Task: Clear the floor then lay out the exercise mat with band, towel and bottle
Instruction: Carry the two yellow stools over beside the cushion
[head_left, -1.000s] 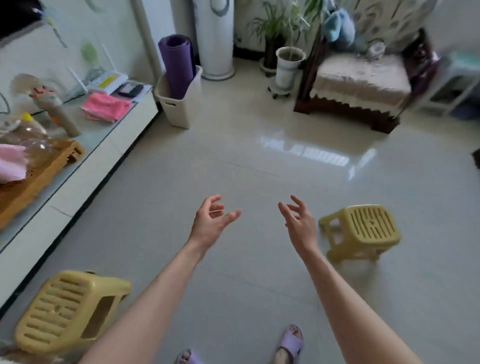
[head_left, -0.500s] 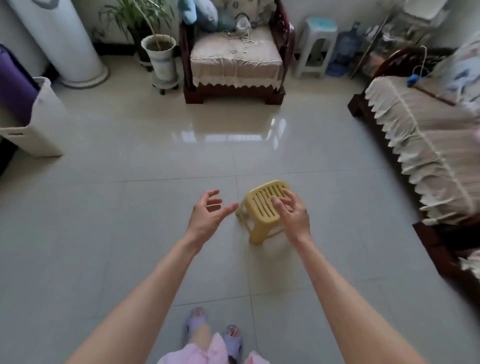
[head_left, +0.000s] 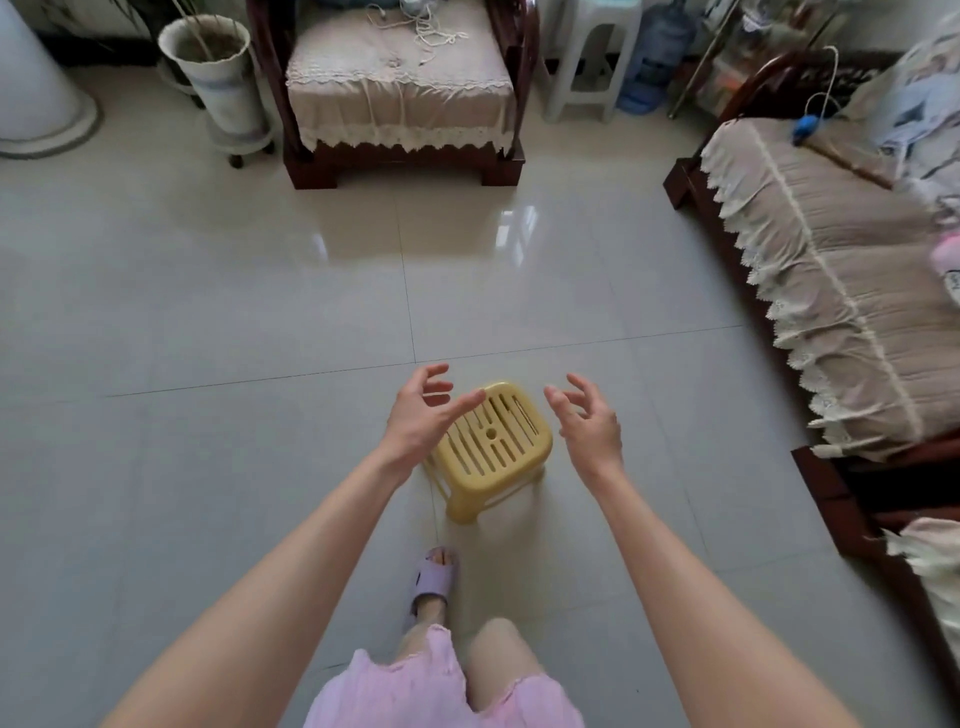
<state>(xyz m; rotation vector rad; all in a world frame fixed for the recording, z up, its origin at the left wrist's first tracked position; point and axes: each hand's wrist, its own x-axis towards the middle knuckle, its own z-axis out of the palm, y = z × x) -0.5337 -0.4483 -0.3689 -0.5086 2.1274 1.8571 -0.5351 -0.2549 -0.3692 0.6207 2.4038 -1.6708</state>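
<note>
While the person is standing with one lilac slipper (head_left: 435, 577) planted on the pale tiled floor (head_left: 208, 322), both bare arms are reaching forward and down. Just beyond the foot, the low yellow slatted stool (head_left: 496, 447) is sitting upright near the middle of the floor, and the two hands are framing it. The left hand (head_left: 415, 421) is hovering at the stool's left edge and overlapping its near corner in this view; its fingers (head_left: 435, 373) are spread apart and curled, gripping nothing. The right hand (head_left: 589, 423) is hanging just beside the stool's right edge, fingers likewise apart and empty. Whether either palm is touching the plastic cannot be told from here.

Judged against the task, the clearing stage is only beginning: the stool is occupying the spot where a mat would go and looks about to be lifted away. Nothing of the layout is showing yet, since no mat, band, towel or bottle is lying on the tiles, so all of that is waiting.

Farther off, a cushioned sofa (head_left: 841, 270) with a lace-trimmed cover is lining the right side. At the far end, a wooden armchair (head_left: 400, 88) is facing this way, with a white planter (head_left: 221, 78) on castors to its left and a white plastic stool (head_left: 592, 57) to its right.
</note>
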